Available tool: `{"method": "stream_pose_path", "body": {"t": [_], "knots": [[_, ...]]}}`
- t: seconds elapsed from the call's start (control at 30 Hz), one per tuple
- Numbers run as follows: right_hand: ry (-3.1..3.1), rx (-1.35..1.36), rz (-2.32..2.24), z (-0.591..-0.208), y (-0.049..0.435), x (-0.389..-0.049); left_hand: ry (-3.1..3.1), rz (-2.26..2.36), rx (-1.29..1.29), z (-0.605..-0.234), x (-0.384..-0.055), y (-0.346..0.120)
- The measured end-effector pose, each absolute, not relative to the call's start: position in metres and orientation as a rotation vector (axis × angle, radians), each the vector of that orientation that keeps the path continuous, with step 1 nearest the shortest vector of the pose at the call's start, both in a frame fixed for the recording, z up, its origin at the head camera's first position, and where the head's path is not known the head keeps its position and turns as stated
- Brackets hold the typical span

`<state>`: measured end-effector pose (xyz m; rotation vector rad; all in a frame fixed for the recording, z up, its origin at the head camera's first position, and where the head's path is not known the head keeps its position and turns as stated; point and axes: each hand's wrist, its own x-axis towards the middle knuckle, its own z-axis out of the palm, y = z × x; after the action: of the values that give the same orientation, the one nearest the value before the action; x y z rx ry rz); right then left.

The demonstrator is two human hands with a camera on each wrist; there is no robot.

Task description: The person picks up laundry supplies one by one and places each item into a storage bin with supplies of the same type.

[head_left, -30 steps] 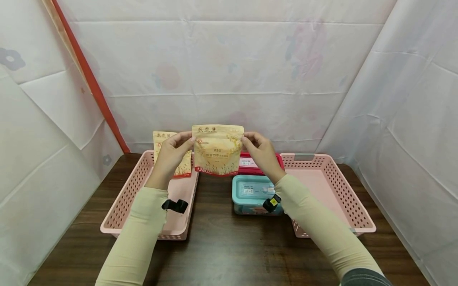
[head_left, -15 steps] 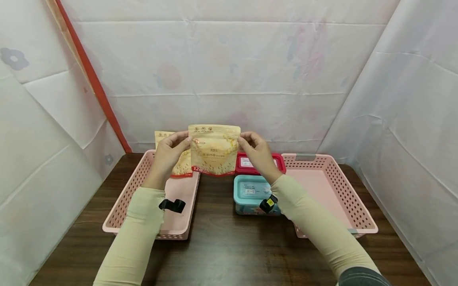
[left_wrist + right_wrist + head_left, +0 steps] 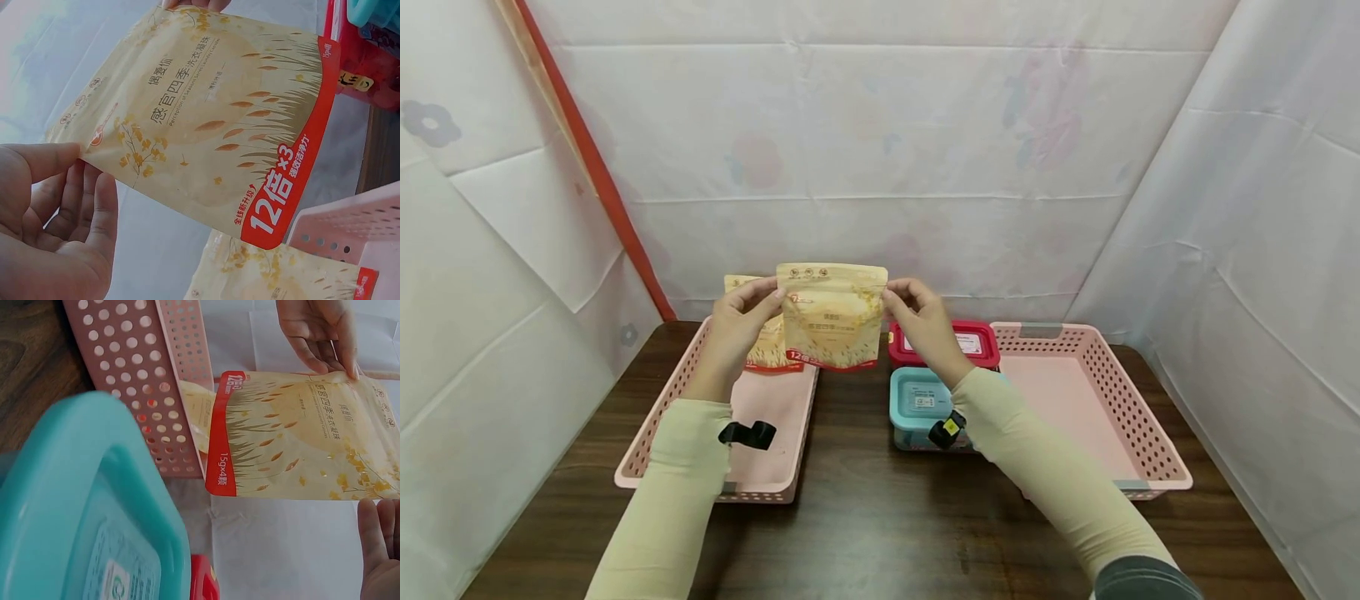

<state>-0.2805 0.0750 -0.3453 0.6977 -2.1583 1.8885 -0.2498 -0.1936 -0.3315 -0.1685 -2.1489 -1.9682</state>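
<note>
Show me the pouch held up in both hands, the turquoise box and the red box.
Held pouch [image 3: 833,317]: head view, middle of its printed front.
Turquoise box [image 3: 922,395]: head view, on its top.
Red box [image 3: 974,342]: head view, on the pale label across its top.

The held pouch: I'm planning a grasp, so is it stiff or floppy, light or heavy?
The held pouch likely flexes without flopping: it looks nearly flat, pinched at its side edges by the left hand and right hand. Showing little bulge, it's probably light. Its smooth-looking surface may slip.
</note>
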Motion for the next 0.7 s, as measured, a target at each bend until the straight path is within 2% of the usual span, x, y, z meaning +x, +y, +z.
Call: {"method": "stream_pose_path", "body": {"t": [0.33,0.7], "knots": [[-2.169,0.74,1.912,-0.322,0.053,-0.256,-2.07,-1.953,-0.157,-0.337,-0.243,-0.212],[-2.146,0.781,1.896,-0.349,0.019,-0.274,-1.906,-2.027,-0.067,-0.343,-0.234,-0.237]]}}
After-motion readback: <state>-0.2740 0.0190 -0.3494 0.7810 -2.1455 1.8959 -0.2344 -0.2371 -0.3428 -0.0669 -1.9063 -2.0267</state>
